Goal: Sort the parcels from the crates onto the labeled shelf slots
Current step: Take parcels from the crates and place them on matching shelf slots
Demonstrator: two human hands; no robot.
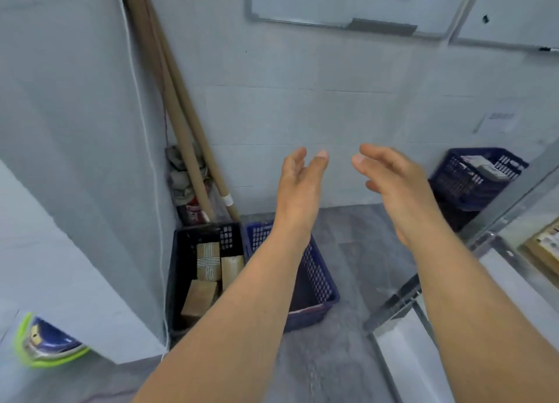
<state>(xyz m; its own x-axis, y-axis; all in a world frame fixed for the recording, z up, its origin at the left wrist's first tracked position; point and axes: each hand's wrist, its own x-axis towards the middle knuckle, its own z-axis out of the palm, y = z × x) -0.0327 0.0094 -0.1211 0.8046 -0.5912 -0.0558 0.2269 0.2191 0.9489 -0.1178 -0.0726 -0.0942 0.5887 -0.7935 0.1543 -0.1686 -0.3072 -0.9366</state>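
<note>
While reaching for the next parcel, go low and left. Noted now: left hand (pixel 299 184) and right hand (pixel 390 178) both raised before the far wall, palms facing, fingers loose and apart, gripping nothing.

Well below them, on the floor at near left: black crate (pixel 181 251) holding brown parcels. Inside: tape-banded parcel (pixel 208 260) at the far end, plain parcel (pixel 231 268) just right of it, tilted parcel (pixel 199 299) nearer. Just beside it on the right: blue crate (pixel 320 284), largely hidden by the left forearm, contents not made out. Farther right against the wall: second blue crate (pixel 462 178) with pale packets inside. Along the right edge: shelf frame (pixel 402 305), with what looks like a shelved parcel (pixel 544 245) lying at far right. Slot labels not readable from here.

Judged step: pickup from the black crate.

- Bend down rather than stretch.
- Take the tilted parcel first, probably freest of its neighbours.
- Grip across the short sides with both hands, thumbs on top.
- Lift straight up, clear of the crate wall, before turning right.
- Read the parcel's label before choosing a slot.
- Mind the cardboard tubes (pixel 181 106) leaning in the corner behind the crate; easily knocked by an elbow.
</note>
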